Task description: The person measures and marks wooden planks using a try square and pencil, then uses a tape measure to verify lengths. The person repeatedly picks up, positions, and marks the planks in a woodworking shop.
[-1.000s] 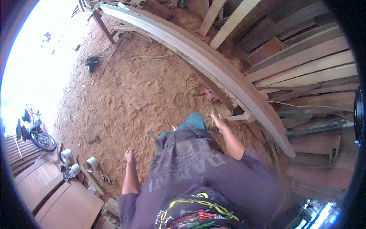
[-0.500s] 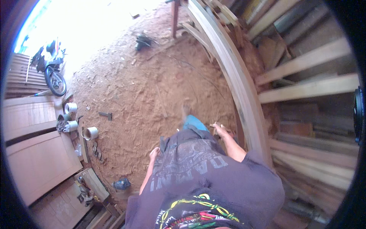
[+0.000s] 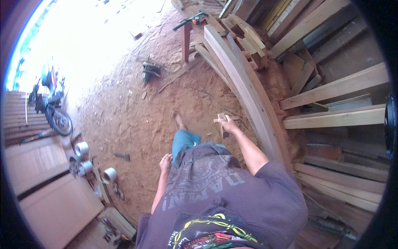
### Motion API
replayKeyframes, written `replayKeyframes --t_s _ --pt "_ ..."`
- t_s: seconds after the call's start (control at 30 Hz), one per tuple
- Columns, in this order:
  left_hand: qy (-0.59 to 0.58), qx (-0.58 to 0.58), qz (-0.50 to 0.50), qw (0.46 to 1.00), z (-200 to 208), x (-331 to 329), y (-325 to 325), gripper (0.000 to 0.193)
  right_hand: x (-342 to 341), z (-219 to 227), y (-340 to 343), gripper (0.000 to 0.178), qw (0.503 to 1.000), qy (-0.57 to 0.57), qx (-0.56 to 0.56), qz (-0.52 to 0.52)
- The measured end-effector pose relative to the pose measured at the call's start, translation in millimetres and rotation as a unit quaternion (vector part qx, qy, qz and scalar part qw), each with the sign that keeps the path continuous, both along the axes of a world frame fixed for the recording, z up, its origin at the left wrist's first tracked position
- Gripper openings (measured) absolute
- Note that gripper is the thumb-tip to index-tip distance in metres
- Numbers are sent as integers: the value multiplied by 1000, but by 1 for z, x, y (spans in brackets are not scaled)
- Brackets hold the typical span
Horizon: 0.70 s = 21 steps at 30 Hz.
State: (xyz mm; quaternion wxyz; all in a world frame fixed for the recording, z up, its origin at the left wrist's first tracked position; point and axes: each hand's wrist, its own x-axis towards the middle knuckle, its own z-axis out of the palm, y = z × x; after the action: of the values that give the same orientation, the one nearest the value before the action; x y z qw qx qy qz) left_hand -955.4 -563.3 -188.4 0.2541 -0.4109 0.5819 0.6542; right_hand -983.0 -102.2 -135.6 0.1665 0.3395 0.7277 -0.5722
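Note:
In my right hand (image 3: 227,124) is a small cross-shaped wooden tool, a marking gauge (image 3: 221,118) by its look, held out over the dirt floor with my fingers closed round it. Close to its right runs a long, thick wooden beam (image 3: 248,91). My left hand (image 3: 166,163) hangs beside my left thigh, its fingers curled in and nothing showing in them. One bare foot (image 3: 177,118) is visible ahead of the blue-green shorts (image 3: 184,141).
A power tool (image 3: 151,71) lies on the floor ahead; an orange-and-black tool (image 3: 199,19) rests on the far bench. Timber boards (image 3: 336,116) fill the right side. At left are white buckets (image 3: 109,175), a hammer (image 3: 122,157), door panels (image 3: 62,207) and a motorcycle (image 3: 58,118).
My right hand has come forward, away from the beam, with the marking gauge now plainly in sight. The view has shifted, and a foot shows farther ahead and left.

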Motion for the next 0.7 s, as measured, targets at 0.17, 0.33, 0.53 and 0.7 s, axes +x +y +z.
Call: replayKeyframes --t_s 0.17,0.33,0.53,0.7 --pt "12 -1 -76 997 -3 -156 -7 44 -17 -27 -3 122 984 -159 10 -81" --pt "46 -72 -172 981 31 -357 15 32 -28 -25 -28 109 940 -235 -48 -243" --pt "267 -148 -433 848 96 -586 138 34 -87 -6 -79 105 922 -199 -57 -328" --pt "453 0 -534 714 166 -657 310 39 -180 -10 -96 106 885 -213 -183 -371"
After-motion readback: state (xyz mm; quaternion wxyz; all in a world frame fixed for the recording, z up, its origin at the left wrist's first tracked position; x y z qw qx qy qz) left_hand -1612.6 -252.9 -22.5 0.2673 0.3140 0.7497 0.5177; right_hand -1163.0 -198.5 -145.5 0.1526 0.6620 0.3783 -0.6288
